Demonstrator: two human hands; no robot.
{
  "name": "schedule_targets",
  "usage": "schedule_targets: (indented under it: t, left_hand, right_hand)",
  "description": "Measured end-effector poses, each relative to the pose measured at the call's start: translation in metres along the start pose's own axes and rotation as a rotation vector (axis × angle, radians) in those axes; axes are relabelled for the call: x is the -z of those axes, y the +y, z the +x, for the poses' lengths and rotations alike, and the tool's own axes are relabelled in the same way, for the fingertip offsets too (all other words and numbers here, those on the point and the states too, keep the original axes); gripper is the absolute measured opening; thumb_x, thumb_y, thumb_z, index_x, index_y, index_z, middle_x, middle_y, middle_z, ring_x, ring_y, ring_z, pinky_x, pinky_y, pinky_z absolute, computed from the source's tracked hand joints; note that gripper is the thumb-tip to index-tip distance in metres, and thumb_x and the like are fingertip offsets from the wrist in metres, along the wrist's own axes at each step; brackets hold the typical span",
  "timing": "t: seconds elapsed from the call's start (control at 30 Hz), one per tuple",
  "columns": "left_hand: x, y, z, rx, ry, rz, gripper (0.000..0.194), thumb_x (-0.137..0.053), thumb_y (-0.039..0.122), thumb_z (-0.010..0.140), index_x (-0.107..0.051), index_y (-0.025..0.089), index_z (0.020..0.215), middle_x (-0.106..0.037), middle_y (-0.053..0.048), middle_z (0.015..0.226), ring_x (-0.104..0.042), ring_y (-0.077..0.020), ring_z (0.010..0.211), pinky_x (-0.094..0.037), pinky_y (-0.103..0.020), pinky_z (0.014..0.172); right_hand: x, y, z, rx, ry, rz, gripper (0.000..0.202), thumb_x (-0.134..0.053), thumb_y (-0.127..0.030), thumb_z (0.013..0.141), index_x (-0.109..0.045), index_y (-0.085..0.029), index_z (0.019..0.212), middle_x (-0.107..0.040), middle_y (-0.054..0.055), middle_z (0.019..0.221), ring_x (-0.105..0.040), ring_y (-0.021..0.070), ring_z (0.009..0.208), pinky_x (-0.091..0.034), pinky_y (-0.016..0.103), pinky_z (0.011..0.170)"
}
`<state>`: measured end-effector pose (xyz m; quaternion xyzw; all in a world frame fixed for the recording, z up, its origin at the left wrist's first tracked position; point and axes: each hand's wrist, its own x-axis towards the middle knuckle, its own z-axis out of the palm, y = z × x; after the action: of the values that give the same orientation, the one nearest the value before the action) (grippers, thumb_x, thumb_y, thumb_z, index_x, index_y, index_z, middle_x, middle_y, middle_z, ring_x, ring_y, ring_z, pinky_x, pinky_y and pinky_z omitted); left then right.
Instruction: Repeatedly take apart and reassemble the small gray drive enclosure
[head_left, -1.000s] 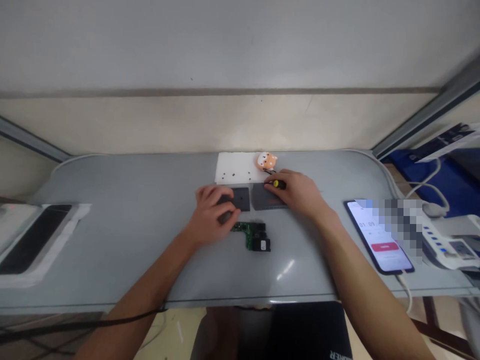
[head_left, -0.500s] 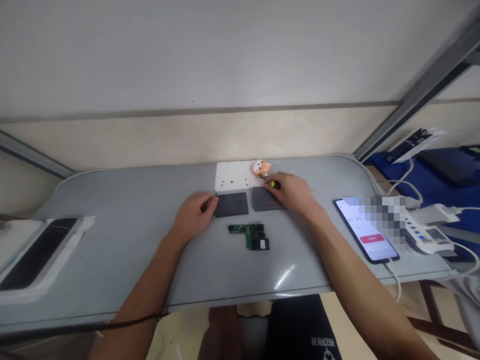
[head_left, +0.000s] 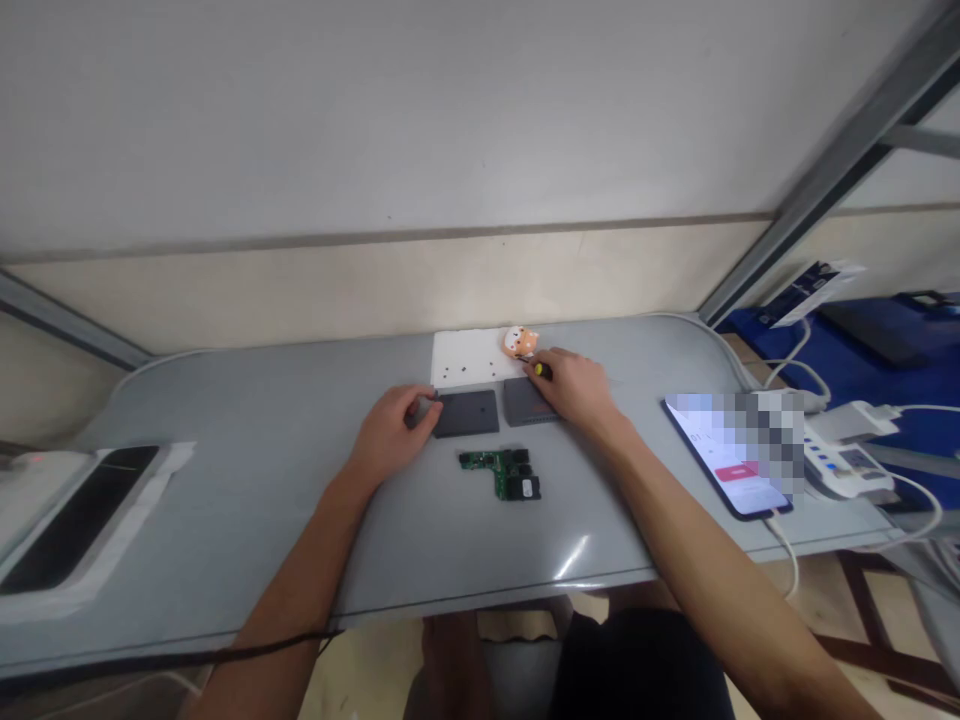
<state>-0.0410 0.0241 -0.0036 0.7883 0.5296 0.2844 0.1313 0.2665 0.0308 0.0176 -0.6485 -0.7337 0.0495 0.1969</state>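
Observation:
My left hand [head_left: 397, 425] rests at the left edge of a dark flat panel [head_left: 466, 413], thumb and fingers bent round its upper left corner. In my right hand [head_left: 574, 385] is a screwdriver [head_left: 541, 370] with a yellow and black handle, its thin shaft pointing left at the toy. Below that hand lies a second dark cover [head_left: 525, 402], partly hidden by it. A green circuit board [head_left: 511, 474] lies nearer the front. Behind the panels, several tiny dark screws sit on a white sheet [head_left: 469, 350], beside an orange and white animal toy [head_left: 520, 342].
To the right lie a lit phone [head_left: 724, 465] with a cable and a white power strip [head_left: 847, 470]. A dark tablet-like device [head_left: 82, 515] is at the far left. A black cable [head_left: 277, 645] runs along the front edge under my left forearm.
The camera view has shifted slightly. My left thumb has moved a little off the panel's corner, and my right hand has shifted slightly left with the screwdriver still in it.

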Motion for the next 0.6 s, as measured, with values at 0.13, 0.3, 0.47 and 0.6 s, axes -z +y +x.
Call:
schedule_targets:
  t: [0.13, 0.3, 0.47, 0.6]
  left_hand:
    - [-0.0005, -0.0012, -0.0014, 0.004, -0.013, 0.018, 0.037, -0.055, 0.045, 0.102, -0.07, 0.021, 0.128, -0.063, -0.004, 0.088, -0.061, -0.022, 0.084, -0.051, -0.037, 0.08]
    - [0.0027, 0.001, -0.0027, -0.073, -0.056, -0.008, 0.039, -0.055, 0.042, 0.104, -0.066, 0.024, 0.137, -0.067, -0.005, 0.1, -0.063, -0.0232, 0.095, -0.052, -0.041, 0.091]
    - [0.0079, 0.0043, -0.004, -0.057, -0.121, -0.112, 0.053, -0.076, 0.042, 0.09, -0.063, 0.028, 0.14, -0.068, -0.008, 0.133, -0.065, -0.0266, 0.117, -0.055, -0.042, 0.098]
    - [0.0094, 0.0034, -0.0041, -0.069, -0.158, -0.119, 0.057, -0.081, 0.045, 0.087, -0.064, 0.029, 0.139, -0.067, -0.008, 0.14, -0.064, -0.0294, 0.125, -0.054, -0.048, 0.106]
  right_hand:
    - [0.0017, 0.0007, 0.0008, -0.016, 0.011, 0.034, 0.03, -0.05, -0.04, 0.106, -0.077, -0.027, 0.108, -0.081, 0.006, 0.113, -0.07, 0.0237, 0.088, -0.032, 0.033, 0.064]
    - [0.0039, -0.0012, 0.0002, -0.058, 0.103, 0.082, 0.035, -0.049, -0.044, 0.106, -0.078, -0.024, 0.107, -0.078, 0.009, 0.108, -0.069, 0.0229, 0.084, -0.034, 0.033, 0.065]
    - [0.0057, -0.0039, -0.0016, -0.055, 0.313, 0.145, 0.036, -0.048, -0.042, 0.107, -0.077, -0.021, 0.106, -0.074, 0.01, 0.113, -0.068, 0.0225, 0.087, -0.042, 0.034, 0.073]
    - [0.0075, -0.0025, -0.0003, -0.017, 0.277, 0.098, 0.039, -0.045, -0.04, 0.108, -0.078, -0.02, 0.104, -0.074, 0.012, 0.105, -0.066, 0.0251, 0.087, -0.043, 0.038, 0.08]
